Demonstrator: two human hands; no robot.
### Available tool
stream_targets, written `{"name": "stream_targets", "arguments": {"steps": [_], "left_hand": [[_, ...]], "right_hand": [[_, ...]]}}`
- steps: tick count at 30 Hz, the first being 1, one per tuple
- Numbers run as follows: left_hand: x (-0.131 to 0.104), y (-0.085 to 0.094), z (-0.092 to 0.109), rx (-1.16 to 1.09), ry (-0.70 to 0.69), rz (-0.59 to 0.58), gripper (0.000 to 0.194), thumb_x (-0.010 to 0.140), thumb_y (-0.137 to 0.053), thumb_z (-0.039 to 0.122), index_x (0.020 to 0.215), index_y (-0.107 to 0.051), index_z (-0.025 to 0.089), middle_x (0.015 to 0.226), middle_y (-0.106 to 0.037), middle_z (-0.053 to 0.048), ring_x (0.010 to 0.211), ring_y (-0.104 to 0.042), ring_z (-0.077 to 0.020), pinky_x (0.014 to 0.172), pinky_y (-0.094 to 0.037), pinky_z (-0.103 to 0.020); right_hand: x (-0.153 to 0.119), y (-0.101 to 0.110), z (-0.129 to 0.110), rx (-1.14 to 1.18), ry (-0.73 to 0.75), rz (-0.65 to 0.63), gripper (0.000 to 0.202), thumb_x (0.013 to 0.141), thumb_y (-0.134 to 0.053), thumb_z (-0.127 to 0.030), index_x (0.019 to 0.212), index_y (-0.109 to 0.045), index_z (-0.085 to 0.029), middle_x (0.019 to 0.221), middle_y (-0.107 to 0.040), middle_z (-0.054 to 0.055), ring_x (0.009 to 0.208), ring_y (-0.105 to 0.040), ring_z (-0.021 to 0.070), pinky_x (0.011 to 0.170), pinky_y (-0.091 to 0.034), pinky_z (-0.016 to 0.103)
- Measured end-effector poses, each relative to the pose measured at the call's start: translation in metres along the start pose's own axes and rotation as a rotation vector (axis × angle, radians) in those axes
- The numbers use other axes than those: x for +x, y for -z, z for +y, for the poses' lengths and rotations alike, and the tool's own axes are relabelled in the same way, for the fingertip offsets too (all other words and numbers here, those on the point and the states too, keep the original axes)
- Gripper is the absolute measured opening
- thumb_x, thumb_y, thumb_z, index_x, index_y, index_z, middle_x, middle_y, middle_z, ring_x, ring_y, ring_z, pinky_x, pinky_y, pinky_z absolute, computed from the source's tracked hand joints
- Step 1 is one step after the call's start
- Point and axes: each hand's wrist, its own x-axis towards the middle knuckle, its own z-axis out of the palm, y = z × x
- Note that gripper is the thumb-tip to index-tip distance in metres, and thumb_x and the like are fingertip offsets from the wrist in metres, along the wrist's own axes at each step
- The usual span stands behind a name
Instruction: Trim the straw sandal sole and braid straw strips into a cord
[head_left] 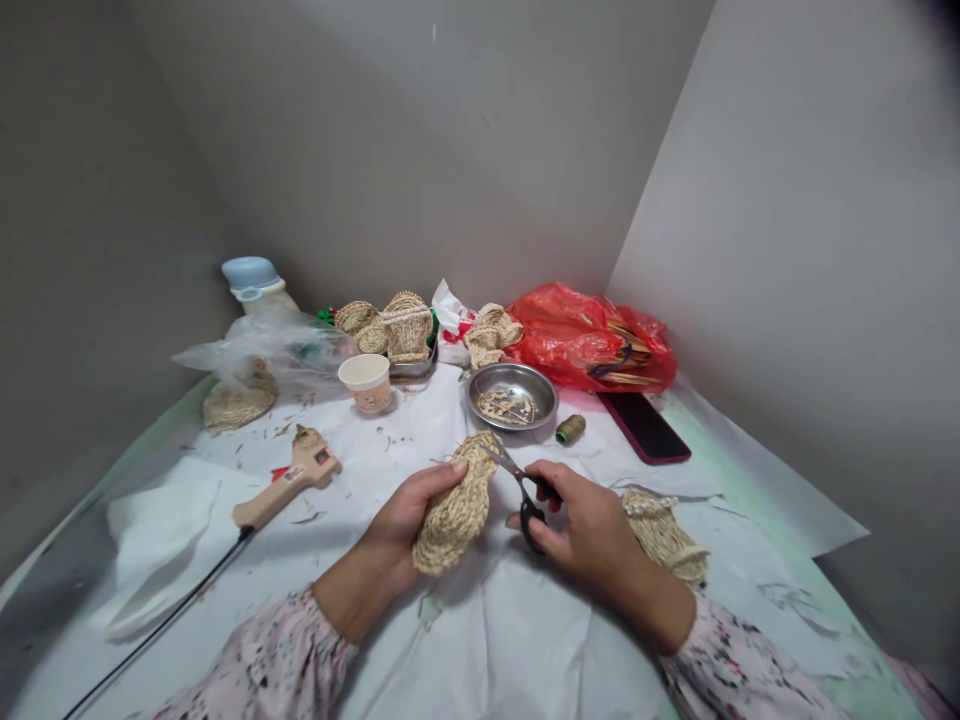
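Observation:
My left hand (409, 515) grips a sole-shaped piece of braided straw (455, 512), thumb on its upper side. In my right hand (581, 515) are small black-handled scissors (523, 488), with fingers in the handle loops. The scissor blades reach the far right edge of the straw piece; whether they touch a strand I cannot tell. Just beyond stands a round metal bowl (512, 398) holding straw clippings. Behind my right wrist lies another woven straw piece (666, 535), partly covered by the arm.
A hot glue gun (289, 478) with a black cord lies left. Around the back are a paper cup (365, 384), straw pieces in a tray (409, 330), a red plastic bag (559, 335), a thread spool (571, 430), a phone (646, 427), a clear bag (274, 345) and a blue-capped bottle (255, 280).

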Motion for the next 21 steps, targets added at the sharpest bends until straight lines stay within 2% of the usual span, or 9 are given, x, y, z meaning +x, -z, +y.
{"name": "stream_targets", "arguments": {"steps": [6, 13, 17, 21], "left_hand": [[-0.0014, -0.0015, 0.002, -0.001, 0.04, 0.028, 0.015, 0.083, -0.056, 0.014, 0.079, -0.067, 0.005, 0.063, -0.069, -0.009, 0.045, -0.063, -0.0143, 0.043, -0.049, -0.021], [-0.002, -0.0027, 0.0029, -0.034, 0.05, -0.031, 0.011, 0.081, -0.058, 0.013, 0.087, -0.066, 0.007, 0.061, -0.069, -0.009, 0.046, -0.063, -0.0152, 0.043, -0.05, -0.021], [-0.0027, -0.0032, 0.0035, -0.038, 0.034, -0.022, 0.013, 0.081, -0.058, 0.013, 0.089, -0.065, 0.007, 0.06, -0.069, -0.008, 0.045, -0.063, -0.0149, 0.043, -0.05, -0.021], [-0.0022, -0.0022, 0.0028, -0.02, 0.031, -0.021, 0.014, 0.081, -0.059, 0.014, 0.092, -0.065, 0.007, 0.061, -0.069, -0.008, 0.045, -0.063, -0.0151, 0.043, -0.049, -0.021]], "right_hand": [[0.0001, -0.0013, 0.0027, -0.022, -0.001, 0.002, 0.034, 0.079, -0.067, -0.031, 0.109, -0.059, -0.018, 0.078, -0.066, 0.002, 0.067, -0.062, 0.0155, 0.062, -0.045, 0.025], [-0.0008, -0.004, 0.0022, -0.011, -0.054, 0.03, 0.03, 0.079, -0.067, -0.032, 0.105, -0.06, -0.019, 0.079, -0.069, 0.001, 0.062, -0.063, 0.0147, 0.06, -0.045, 0.024], [-0.0012, -0.0037, 0.0012, 0.027, -0.101, 0.047, 0.032, 0.078, -0.067, -0.029, 0.107, -0.058, -0.02, 0.074, -0.066, -0.001, 0.061, -0.062, 0.0139, 0.06, -0.045, 0.024], [-0.0014, -0.0022, -0.0012, 0.092, -0.099, 0.018, 0.037, 0.078, -0.068, -0.033, 0.11, -0.055, -0.02, 0.074, -0.062, -0.002, 0.06, -0.059, 0.0124, 0.06, -0.045, 0.023]]}}
